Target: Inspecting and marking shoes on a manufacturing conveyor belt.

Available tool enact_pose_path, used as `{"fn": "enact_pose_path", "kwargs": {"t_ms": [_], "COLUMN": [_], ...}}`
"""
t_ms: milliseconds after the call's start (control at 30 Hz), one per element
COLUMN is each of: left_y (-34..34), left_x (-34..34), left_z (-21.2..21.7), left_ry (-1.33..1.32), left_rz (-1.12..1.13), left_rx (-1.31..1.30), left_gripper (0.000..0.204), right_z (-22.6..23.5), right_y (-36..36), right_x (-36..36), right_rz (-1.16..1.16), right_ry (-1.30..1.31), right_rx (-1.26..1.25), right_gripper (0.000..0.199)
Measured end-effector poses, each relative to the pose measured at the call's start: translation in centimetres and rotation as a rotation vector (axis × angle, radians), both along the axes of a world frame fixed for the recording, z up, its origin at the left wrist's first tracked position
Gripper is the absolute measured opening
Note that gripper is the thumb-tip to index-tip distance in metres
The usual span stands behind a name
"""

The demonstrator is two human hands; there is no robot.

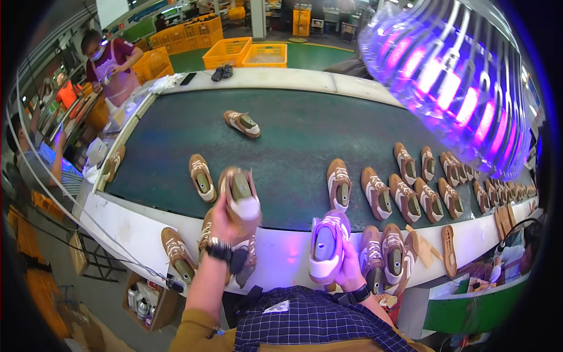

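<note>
At the far left, a co-worker in a pink apron (pixel 120 82) stands beyond the end of a dark green belt (pixel 287 135). A lone shoe (pixel 115 163) sits at the belt's left edge. On the white ledge (pixel 138 232) nearest the person, a brown shoe (pixel 179 252) lies left of the left forearm, and another shoe (pixel 202 178) rests on the belt above it.

The left hand (pixel 220 222) is closed around the side of a blurred brown shoe (pixel 240 196), raised over the front of the belt with its pale heel toward the person; its far fingers are hidden. More shoes lie beneath, partly covered by the hand and forearm. Farther back on the belt lies a single shoe (pixel 241 124).

The right hand (pixel 350 267) is wrapped around the right side of a purple-lit shoe (pixel 328 249), held above the ledge, heel nearest the body; some fingers cannot be seen. Just right of it, a pair of shoes (pixel 393 255) stands on the ledge. Rows of similar shoes (pixel 404 198) fill the belt's right part, below a glowing purple lamp (pixel 451 88). A flat tan sole (pixel 449 250) lies at the ledge's right.
</note>
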State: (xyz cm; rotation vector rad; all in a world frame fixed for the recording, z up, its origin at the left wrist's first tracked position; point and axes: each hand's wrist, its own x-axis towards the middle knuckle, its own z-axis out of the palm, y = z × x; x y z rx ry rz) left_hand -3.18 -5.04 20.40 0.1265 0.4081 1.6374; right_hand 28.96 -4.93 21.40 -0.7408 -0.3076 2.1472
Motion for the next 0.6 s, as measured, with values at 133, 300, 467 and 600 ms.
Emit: {"fn": "enact_pose_path", "kwargs": {"t_ms": [133,300,467,600], "left_y": [3.8,1.2,-3.0,-4.1], "left_x": [-7.6,-6.5,-4.5,-1.7], "left_z": [-4.2,-6.9,-6.4,-4.1], "left_ry": [0.271,0.356,0.362,0.428], "left_rz": [0.209,0.219,0.233,0.201], "left_rx": [-0.272,-0.470,-0.408,-0.416], "left_gripper": [0.063,0.065,0.039,0.035], "right_z": [-2.3,-3.6,0.9,-0.6], "right_y": [-0.4,-0.6,4.2,17.5], "right_x": [1.6,1.9,-3.5,-9.9], "right_rz": [0.217,0.151,0.236,0.208], "right_ry": [0.060,-0.037,0.128,0.208], "right_rx": [-0.076,-0.092,-0.102,0.170], "right_gripper": [0.052,0.055,0.048,0.049]}}
